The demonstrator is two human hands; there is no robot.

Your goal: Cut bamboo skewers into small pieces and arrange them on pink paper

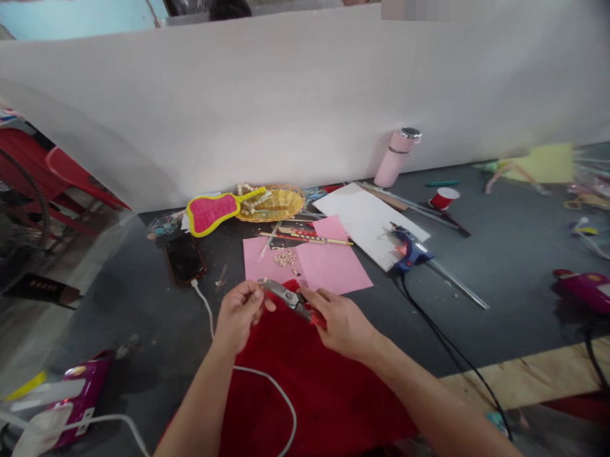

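Note:
My right hand (339,320) is closed round the red handles of metal cutters (291,299), whose jaws point left. Close to the jaw tips, my left hand (242,313) has its thumb and fingertips pinched together; what they hold is too small to name. Just beyond both hands, pink paper (328,266) lies on the dark table, with a pile of small pale pieces (284,257) on it. Thin sticks (309,236) lie across the paper's far part. Red cloth (299,381) is below my hands.
A blue glue gun (409,252) rests by white paper (370,221) on the right. Behind are a pink bottle (395,158), red spool (443,198) and wicker basket (280,204). A phone (185,259) with a white cable lies left, near a pink-yellow paddle shape (210,214).

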